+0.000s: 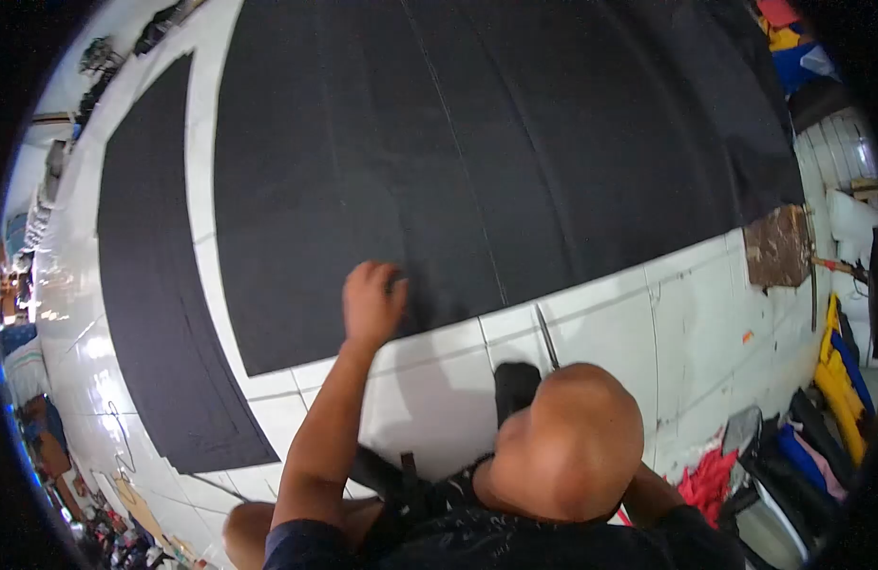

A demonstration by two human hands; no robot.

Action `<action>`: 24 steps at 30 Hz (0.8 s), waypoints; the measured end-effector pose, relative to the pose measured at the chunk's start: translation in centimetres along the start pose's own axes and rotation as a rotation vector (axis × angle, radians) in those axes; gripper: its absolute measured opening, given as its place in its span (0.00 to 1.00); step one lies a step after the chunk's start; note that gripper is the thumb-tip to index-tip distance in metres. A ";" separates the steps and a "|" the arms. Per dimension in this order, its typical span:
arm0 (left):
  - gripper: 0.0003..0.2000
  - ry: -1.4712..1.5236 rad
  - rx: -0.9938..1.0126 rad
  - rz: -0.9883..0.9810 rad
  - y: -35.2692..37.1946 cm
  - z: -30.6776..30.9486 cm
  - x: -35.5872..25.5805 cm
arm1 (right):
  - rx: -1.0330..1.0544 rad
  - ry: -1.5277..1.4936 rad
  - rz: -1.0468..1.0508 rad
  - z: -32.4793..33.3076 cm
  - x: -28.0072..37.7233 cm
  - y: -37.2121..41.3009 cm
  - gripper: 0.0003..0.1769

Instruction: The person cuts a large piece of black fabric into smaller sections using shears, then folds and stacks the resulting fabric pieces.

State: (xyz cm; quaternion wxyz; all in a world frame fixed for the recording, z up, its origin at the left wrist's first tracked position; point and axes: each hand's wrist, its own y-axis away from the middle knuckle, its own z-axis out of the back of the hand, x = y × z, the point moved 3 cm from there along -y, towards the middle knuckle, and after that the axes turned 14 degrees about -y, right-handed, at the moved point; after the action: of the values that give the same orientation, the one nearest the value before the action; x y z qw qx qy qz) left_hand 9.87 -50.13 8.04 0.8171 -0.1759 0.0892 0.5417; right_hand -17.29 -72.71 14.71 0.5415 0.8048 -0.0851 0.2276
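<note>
My left hand [372, 302] is over the lower edge of a large black cloth [363, 171] spread on the white tiled floor. Its fingers are curled, and a small dark spot shows between thumb and fingers; what it is I cannot make out. Faint light lines run along the cloth. To its left lies a separate long, dark cloth strip [154, 256]. My right forearm [656, 494] passes behind a bare knee [586, 442], and the right hand is hidden. A thin grey object [546, 337] lies on the tiles beside the knee.
A worn brown block [779, 249] sits by the cloth's right corner. Red fabric [710, 484] and yellow fabric [841, 380] lie at the lower right. Cluttered items line the left edge, with a thin cord [123, 442] on the floor.
</note>
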 end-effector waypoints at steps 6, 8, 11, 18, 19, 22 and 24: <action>0.18 0.112 0.214 -0.339 3.7 -6.8 -14.5 | -0.056 -0.150 -0.061 1.5 -2.0 2.3 0.24; 0.20 0.082 0.267 -0.289 4.4 -7.8 -15.0 | -0.086 -0.186 -0.069 1.8 -2.5 2.5 0.25; 0.21 0.061 0.297 -0.274 4.8 -9.3 -14.6 | -0.148 -0.241 -0.058 2.8 -2.9 1.9 0.25; 0.20 0.061 0.296 -0.256 4.7 -9.5 -14.2 | -0.316 -0.329 0.007 4.4 -2.8 -1.5 0.26; 0.19 0.069 0.292 -0.248 4.4 -9.3 -14.2 | -0.328 -0.333 0.015 4.6 -2.6 -2.0 0.26; 0.15 0.078 0.281 -0.235 4.3 -9.1 -14.1 | -0.363 -0.331 0.031 4.9 -2.5 -3.0 0.27; 0.12 0.060 0.272 -0.265 4.3 -9.3 -13.9 | -0.382 -0.329 0.043 5.1 -2.3 -3.7 0.27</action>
State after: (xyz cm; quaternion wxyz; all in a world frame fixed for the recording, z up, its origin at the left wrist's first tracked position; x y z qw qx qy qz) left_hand 0.82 -64.08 3.33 0.8944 -0.0902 0.1619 0.4070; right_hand -16.53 -76.13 8.98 0.6575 0.7122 -0.2306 0.0849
